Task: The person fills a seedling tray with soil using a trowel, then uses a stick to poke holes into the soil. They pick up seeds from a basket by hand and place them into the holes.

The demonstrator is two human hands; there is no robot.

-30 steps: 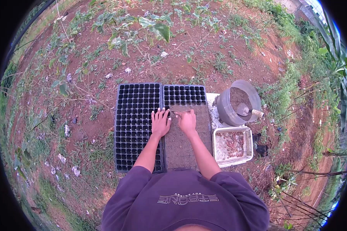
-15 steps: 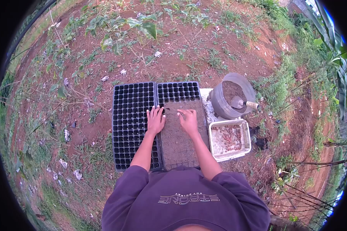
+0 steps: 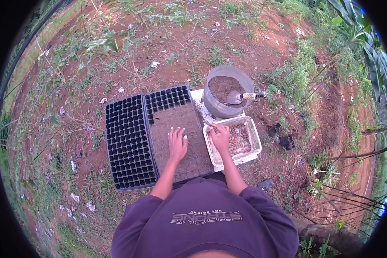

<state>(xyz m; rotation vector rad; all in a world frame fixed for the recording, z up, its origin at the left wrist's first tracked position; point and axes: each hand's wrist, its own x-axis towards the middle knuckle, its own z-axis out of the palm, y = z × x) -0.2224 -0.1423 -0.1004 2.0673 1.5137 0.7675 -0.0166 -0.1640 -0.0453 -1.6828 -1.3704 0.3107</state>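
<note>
My left hand lies flat with fingers apart on the soil-covered part of a black seedling tray. Dark soil fills most of this tray's cells; those at its far end hold none. My right hand is over the left rim of a cream plastic basket, index finger stretched out toward the left. I see nothing plainly held in it, though its palm side is hidden. Inside the basket, small reddish-brown pieces, like seeds, lie on a pale lining. A second seedling tray, its cells black and unfilled, adjoins on the left.
Behind the basket stands a translucent round tub of soil, with a trowel resting in it, handle over the rim. A white board lies beneath them. Leafy plants grow beyond, and bare branches reach in from the right.
My right hand has moved off the soil-filled tray, rightward to the basket. My left hand has slid nearer to me and onto the soil. The view has shifted, turning the trays in the picture.
</note>
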